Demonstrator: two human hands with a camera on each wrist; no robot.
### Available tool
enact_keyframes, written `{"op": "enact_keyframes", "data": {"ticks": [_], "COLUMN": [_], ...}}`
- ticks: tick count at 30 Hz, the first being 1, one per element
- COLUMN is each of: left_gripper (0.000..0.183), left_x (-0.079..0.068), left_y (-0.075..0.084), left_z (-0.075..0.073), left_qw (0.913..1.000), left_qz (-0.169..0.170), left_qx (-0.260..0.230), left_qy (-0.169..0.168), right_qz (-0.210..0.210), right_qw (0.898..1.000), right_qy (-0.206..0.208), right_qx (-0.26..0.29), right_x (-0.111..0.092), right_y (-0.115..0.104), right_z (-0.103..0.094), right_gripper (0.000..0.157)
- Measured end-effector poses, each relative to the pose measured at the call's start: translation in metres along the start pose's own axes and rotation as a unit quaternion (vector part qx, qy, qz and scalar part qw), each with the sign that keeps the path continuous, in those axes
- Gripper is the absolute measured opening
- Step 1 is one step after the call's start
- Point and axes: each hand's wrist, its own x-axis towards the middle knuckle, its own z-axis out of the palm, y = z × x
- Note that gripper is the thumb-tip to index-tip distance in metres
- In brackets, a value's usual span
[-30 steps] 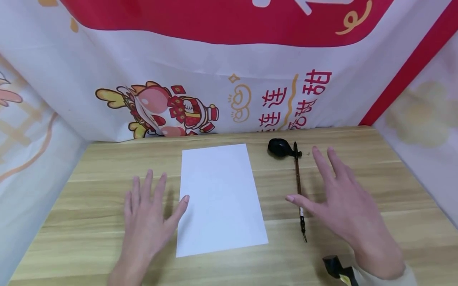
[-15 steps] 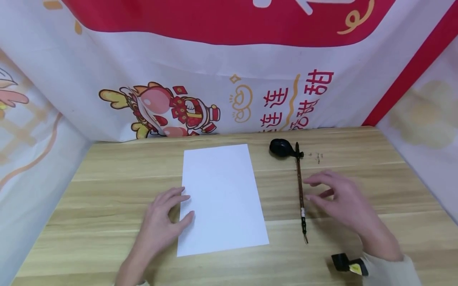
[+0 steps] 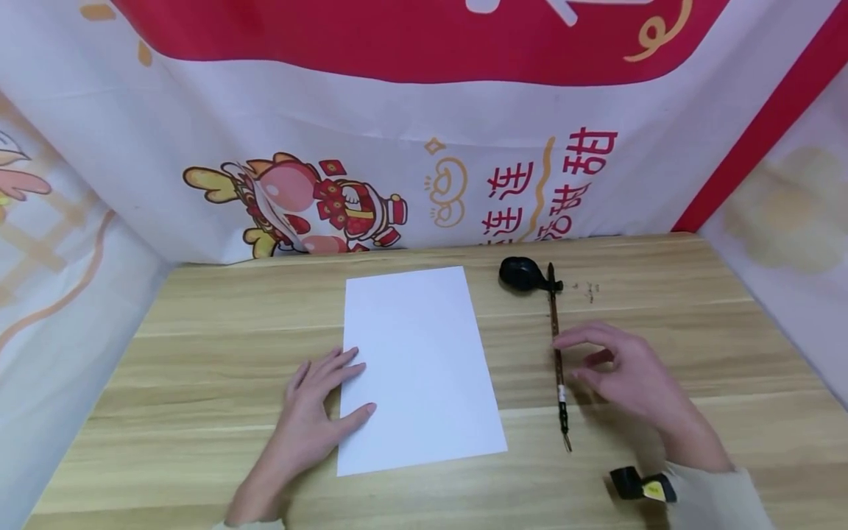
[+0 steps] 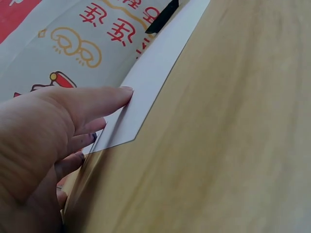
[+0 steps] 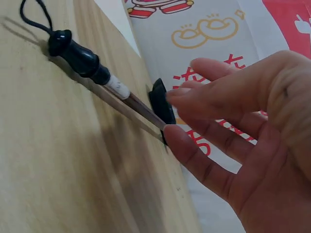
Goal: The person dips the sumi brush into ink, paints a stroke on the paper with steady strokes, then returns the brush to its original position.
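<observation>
A blank white sheet of paper (image 3: 424,353) lies on the wooden table. My left hand (image 3: 311,419) rests at its left edge, fingers and thumb spread over the margin; in the left wrist view the thumb reaches over the paper (image 4: 150,80). To the right lies a writing brush (image 3: 555,324) with a brown shaft, its bristle end propped on a black ink dish (image 3: 520,274). My right hand (image 3: 636,375) is beside the shaft, index fingertip right at it, thumb apart. A black cap with a hanging loop ends the brush (image 5: 80,58) in the right wrist view.
Small dark marks (image 3: 589,292) dot the table right of the ink dish. A black device with a yellow label (image 3: 642,486) sits by my right sleeve. A printed cloth (image 3: 397,118) hangs along the table's back edge, with white cloth at both sides.
Both hands have come down from spread poses, the left moving right onto the paper's edge, the right moving in to the brush with fingers drawn closer. The paper has slid slightly right.
</observation>
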Motion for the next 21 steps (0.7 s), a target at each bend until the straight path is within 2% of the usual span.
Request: {"op": "enact_keyframes", "data": {"ticks": [8, 21], "left_gripper": [0.059, 0.053], "left_x": [-0.001, 0.002], "left_y": [0.001, 0.005], "left_z": [0.005, 0.009], "left_qw": [0.9999, 0.9998], "left_qz": [0.007, -0.005], "left_qx": [0.015, 0.018], "left_qy": [0.003, 0.006], "right_qz": [0.011, 0.026], "right_qw": [1.000, 0.999], "right_qy": [-0.003, -0.025], "right_qx": [0.023, 0.029], "right_x": [0.002, 0.004], "right_y": [0.004, 0.006], "right_z": [0.007, 0.012], "right_gripper": [0.041, 0.047]}}
